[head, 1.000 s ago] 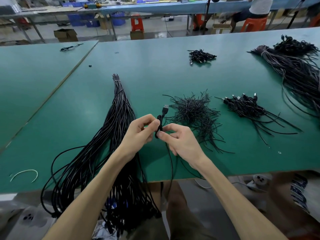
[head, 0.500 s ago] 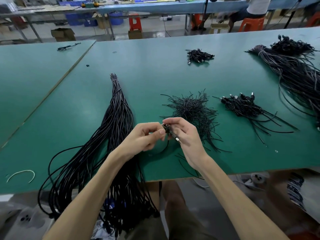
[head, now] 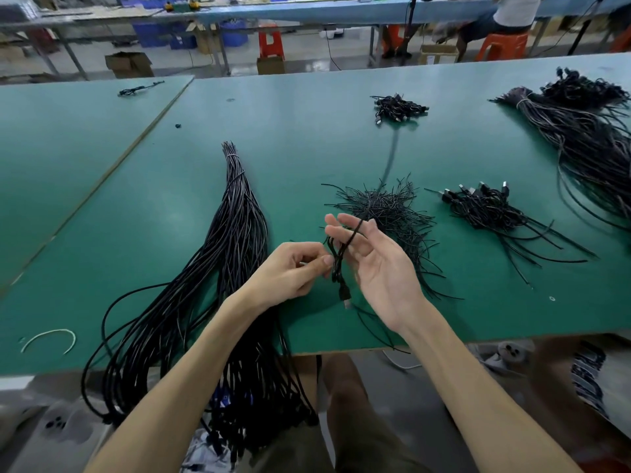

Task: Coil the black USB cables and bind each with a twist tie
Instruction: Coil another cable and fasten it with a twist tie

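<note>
Hanging between the two hands, the black cable point(head: 338, 264) is a short folded hank held just above the green table point(head: 307, 148). Its long axis runs from far to near, and the USB plug point(head: 345, 295) at its near end points at the table's front edge. The left hand point(head: 290, 271) pinches the strands at mid-length between thumb and curled forefinger. The right hand point(head: 379, 264) is turned palm up, its fingers point(head: 351, 221) straight and spread, with the hank's far loop draped over them.

Half a second ago that right hand was palm down and curled round the cable; a second ago the plug pointed away, up the table.

Both hands work close inside the front edge. A long bundle of loose cables point(head: 235, 233) lies just left of the left hand and spills over that edge. The heap of twist ties point(head: 386, 209) sits right behind the right hand's fingers. Farther right lies a pile of tied cables point(head: 485, 206), well apart. Bare green surface shows between the bundle and the ties, stretching to a small far pile point(head: 397, 107).
</note>
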`<action>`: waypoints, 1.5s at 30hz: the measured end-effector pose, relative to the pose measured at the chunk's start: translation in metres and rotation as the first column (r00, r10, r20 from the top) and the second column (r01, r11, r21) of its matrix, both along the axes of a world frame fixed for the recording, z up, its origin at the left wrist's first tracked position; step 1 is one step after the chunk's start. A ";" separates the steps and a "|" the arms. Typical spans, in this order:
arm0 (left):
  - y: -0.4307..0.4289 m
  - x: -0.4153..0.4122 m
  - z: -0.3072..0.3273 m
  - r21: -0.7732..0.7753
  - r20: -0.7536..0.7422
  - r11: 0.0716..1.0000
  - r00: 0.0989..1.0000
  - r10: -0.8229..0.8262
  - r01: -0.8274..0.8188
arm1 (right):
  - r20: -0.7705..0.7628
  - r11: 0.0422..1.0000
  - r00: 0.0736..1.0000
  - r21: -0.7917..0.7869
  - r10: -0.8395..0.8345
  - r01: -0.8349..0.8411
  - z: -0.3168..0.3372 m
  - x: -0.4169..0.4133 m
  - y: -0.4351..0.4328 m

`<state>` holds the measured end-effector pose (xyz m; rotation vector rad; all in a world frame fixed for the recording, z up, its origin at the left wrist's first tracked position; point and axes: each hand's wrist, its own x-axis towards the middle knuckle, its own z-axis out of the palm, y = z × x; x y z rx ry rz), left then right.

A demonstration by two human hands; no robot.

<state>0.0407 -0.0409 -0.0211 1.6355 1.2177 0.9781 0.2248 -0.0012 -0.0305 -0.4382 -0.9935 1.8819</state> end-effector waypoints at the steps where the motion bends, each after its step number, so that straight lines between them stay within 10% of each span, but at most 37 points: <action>1: 0.000 0.000 0.000 0.002 0.002 1.000 1.000 0.019 -0.019 | -0.045 0.999 0.999 -0.033 -0.001 0.000 0.000 0.001 0.001; 17: 0.004 -0.001 -0.006 0.277 0.018 0.870 0.908 0.420 -0.408 | 0.257 0.985 0.964 0.135 0.069 -0.106 -0.004 -0.008 -0.010; 37: -0.010 0.006 -0.006 0.719 -0.224 0.626 0.751 0.621 -0.302 | 0.388 0.981 0.921 0.185 -0.022 -0.054 -0.015 -0.013 -0.008; 45: -0.004 -0.001 -0.002 0.302 -0.043 0.904 0.942 0.332 -0.304 | 0.402 0.976 0.909 0.217 -0.109 0.021 -0.018 -0.014 -0.009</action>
